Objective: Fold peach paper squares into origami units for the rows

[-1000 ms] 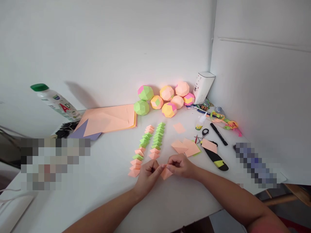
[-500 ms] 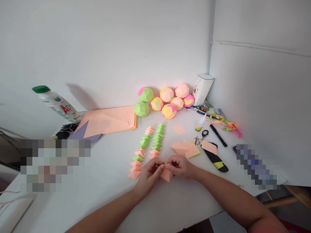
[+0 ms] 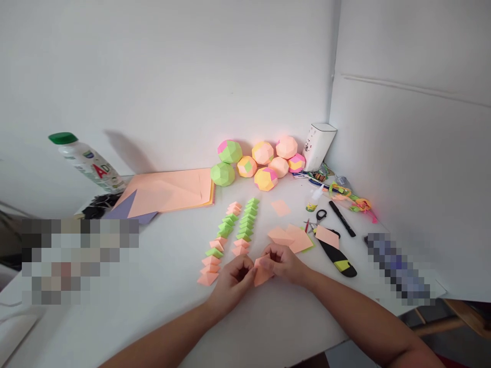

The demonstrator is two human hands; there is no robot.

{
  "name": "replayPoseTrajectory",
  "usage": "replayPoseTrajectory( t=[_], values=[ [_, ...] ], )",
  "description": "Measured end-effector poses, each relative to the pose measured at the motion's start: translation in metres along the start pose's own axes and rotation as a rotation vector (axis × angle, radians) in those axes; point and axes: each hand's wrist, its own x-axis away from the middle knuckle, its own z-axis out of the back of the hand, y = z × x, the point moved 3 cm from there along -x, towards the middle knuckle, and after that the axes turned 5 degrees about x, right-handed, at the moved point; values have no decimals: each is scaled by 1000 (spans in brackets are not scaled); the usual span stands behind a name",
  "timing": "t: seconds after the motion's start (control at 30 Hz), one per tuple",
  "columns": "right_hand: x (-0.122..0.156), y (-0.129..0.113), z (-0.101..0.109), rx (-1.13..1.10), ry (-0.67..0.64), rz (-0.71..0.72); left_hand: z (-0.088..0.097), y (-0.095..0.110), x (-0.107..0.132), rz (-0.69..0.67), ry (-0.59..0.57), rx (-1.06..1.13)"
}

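Note:
Between my two hands is a small piece of peach paper (image 3: 263,274), partly covered by my fingers. My right hand (image 3: 286,263) pinches its upper right part between thumb and fingers. At the paper's left edge, my left hand (image 3: 235,276) has thumb and forefinger closed on it. Just beyond my left hand run two rows of folded paper pieces, a left row (image 3: 223,228) in peach and green and a right row (image 3: 246,220) mostly green. Loose peach paper sheets (image 3: 299,238) lie beyond my right hand, with a single peach sheet (image 3: 281,207) farther back.
Several faceted paper balls (image 3: 266,179) stand by the wall. Right are a glue bottle (image 3: 312,201), scissors (image 3: 321,215), a black pen (image 3: 342,219) and a black-and-yellow cutter (image 3: 335,254). Left are large peach sheets (image 3: 172,189) and a green-capped bottle (image 3: 90,163). A white box (image 3: 319,147) fills the corner.
The peach paper has turned in my fingers, and my left fingers have shifted down to its left edge. The whole view has moved slightly.

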Motion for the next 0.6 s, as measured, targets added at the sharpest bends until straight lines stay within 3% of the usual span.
replayPoseTrajectory(
  t=[0.1, 0.23, 0.37, 0.47, 0.6],
  values=[
    [-3, -2, 0, -106, -28, 1, 3, 2, 0, -25, 66, 32],
    [-4, -8, -2, -133, -78, 27, 6, -2, 0, 55, 158, 98],
    [-3, -10, -3, -100, -97, 21, 4, -8, 1, 146, 142, 184],
    [-1, -10, -3, -81, -117, 15, 3, -12, 2, 157, 160, 257],
    [-1, -8, -3, -61, -91, 38, 1, -12, 2, 165, 95, 265]
  ],
)
